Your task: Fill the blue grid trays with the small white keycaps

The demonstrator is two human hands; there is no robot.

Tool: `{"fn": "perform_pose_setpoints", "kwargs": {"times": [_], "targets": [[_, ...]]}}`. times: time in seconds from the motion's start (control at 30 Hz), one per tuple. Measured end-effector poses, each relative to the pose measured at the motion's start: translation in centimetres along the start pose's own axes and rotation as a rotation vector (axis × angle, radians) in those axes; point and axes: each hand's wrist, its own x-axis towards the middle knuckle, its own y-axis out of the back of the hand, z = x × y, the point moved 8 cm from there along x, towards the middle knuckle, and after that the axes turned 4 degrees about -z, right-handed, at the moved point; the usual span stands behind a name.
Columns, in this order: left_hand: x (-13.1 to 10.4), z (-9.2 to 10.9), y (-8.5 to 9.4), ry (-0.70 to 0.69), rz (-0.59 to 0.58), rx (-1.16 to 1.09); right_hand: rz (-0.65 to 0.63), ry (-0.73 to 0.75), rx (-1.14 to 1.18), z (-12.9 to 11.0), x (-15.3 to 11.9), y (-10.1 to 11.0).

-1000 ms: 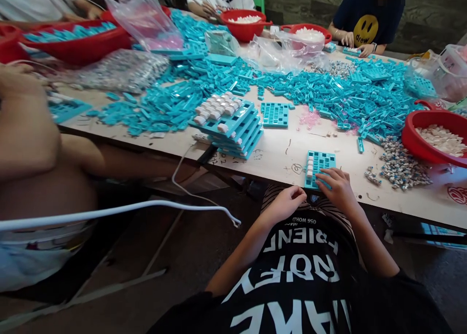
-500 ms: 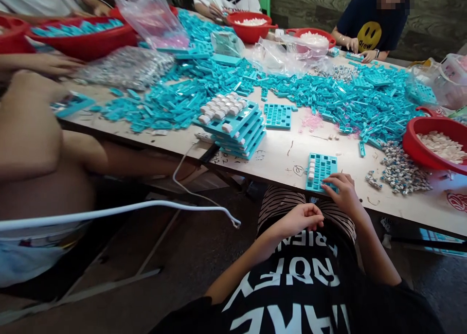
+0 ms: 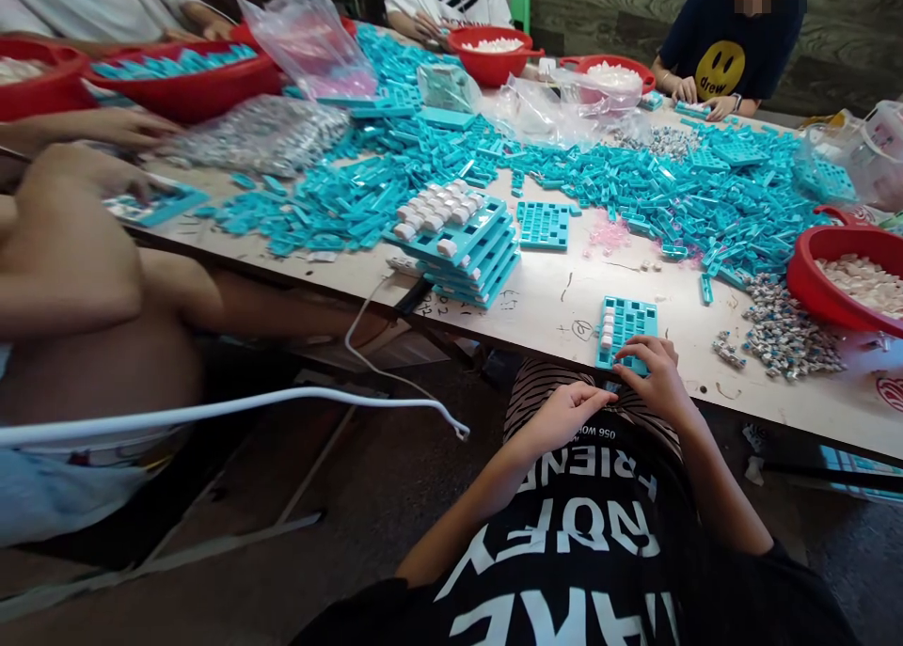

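A blue plate with square openings (image 3: 639, 322) lies at the table's near edge, with a column of white caps (image 3: 608, 328) along its left side. My right hand (image 3: 653, 369) rests on the plate's lower right part, fingers curved over its near edge. My left hand (image 3: 573, 413) is just below the plate, over my lap, its thumb and fingers pinched together; what they hold, if anything, is too small to make out. To the left stands a stack of blue plates (image 3: 469, 265), white caps on the top one. Another blue plate (image 3: 543, 226) lies flat behind.
Loose blue parts (image 3: 599, 171) cover the table's middle. Small metallic pieces (image 3: 790, 331) and a red basket of white caps (image 3: 800, 275) are at the right. A white cable (image 3: 282, 397) hangs at the left. A co-worker's arm (image 3: 71, 242) is far left; others sit across.
My left hand has moved up slightly, closer to the plate's near edge and my right fingers. My right hand has shifted slightly left on the plate. The whole view has shifted a little.
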Motion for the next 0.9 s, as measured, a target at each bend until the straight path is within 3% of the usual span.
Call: {"fn": "perform_pose_setpoints", "kwargs": {"times": [0.13,0.33,0.9], "targets": [[0.1,-0.4,0.1,0.056,-0.038,0.009,0.029,-0.015,-0.013,0.2,-0.2,0.0],[0.1,-0.4,0.0,0.023,-0.111,0.082,0.043,0.035,-0.088,-0.2,-0.2,0.0],[-0.1,0.0,2.3,0.121,0.053,-0.082,0.02,0.258,-0.265,-1.7,0.1,0.4]]}}
